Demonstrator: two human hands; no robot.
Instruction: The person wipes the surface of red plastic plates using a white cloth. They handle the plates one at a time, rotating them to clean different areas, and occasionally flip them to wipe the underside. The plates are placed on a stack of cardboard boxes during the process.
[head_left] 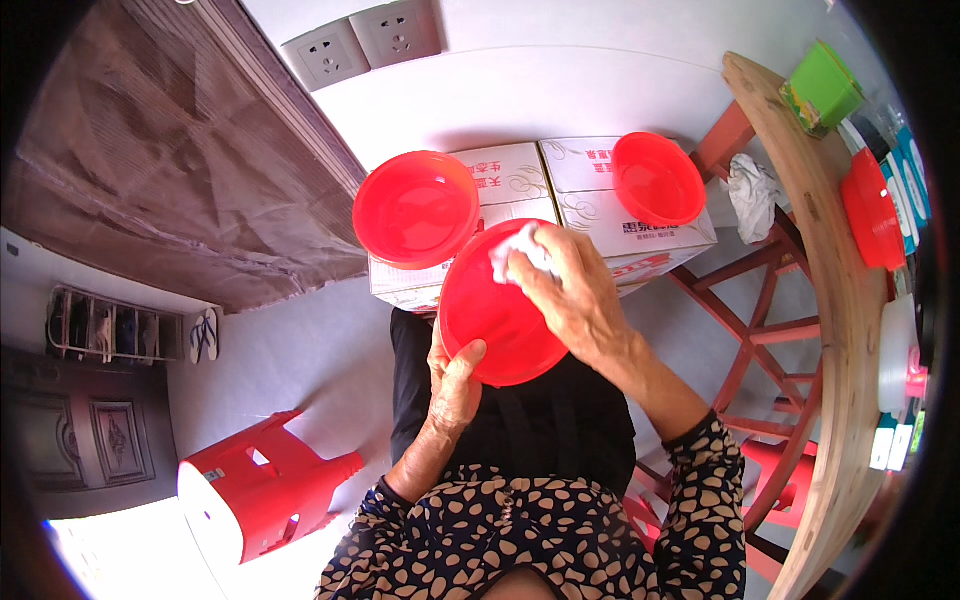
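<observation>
From where I stand, the left hand [453, 390] pinches the near-left rim of a red bowl [500, 325] over the lap, thumb inside, fingers mostly hidden beneath. The right hand [582, 300] has its fingers bunched on a white cloth [522, 248], against the bowl's far inner side. I'd say steady pressure and small turns of the rim would cover the wall evenly. Just beyond, two more red bowls, one left [416, 208], one right [658, 178], sit on printed cartons [580, 208]; a wooden table [832, 300] stands right, a red stool [270, 490] lower left.
</observation>
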